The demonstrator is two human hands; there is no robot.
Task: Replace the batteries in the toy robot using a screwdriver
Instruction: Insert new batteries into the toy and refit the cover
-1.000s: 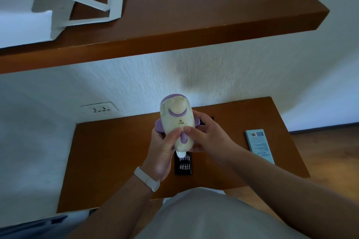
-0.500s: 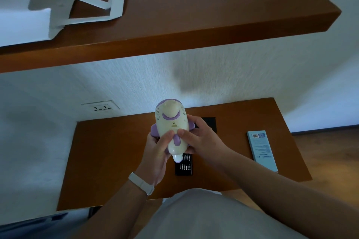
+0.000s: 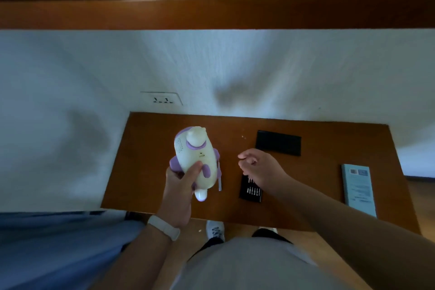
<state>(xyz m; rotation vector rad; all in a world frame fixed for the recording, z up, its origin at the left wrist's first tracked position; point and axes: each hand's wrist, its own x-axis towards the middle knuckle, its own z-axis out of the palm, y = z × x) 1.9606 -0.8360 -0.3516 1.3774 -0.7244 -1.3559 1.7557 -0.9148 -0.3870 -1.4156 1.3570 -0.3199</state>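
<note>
Head view: a big white wall [image 3: 306, 73] fills the middle of the frame, and a long brown shelf [image 3: 211, 14] runs across the top. Under the wall, in the middle and right, is the brown worktop [image 3: 146, 172]. The left hand [image 3: 179, 193] grips the toy robot [image 3: 190, 155] from below, thumb on its front, and holds it up over the left part of the worktop, head toward the wall. The right hand [image 3: 261, 167] hangs just right of the toy with its fingers loosely bent, holding nothing. A light blue box [image 3: 357, 188] lies at the right edge. A flat black lid [image 3: 279, 146] lies near the wall. A black case of bits [image 3: 250, 192] peeks out under the right hand. A thin grey screwdriver [image 3: 219, 183] shows just right of the toy.
</note>
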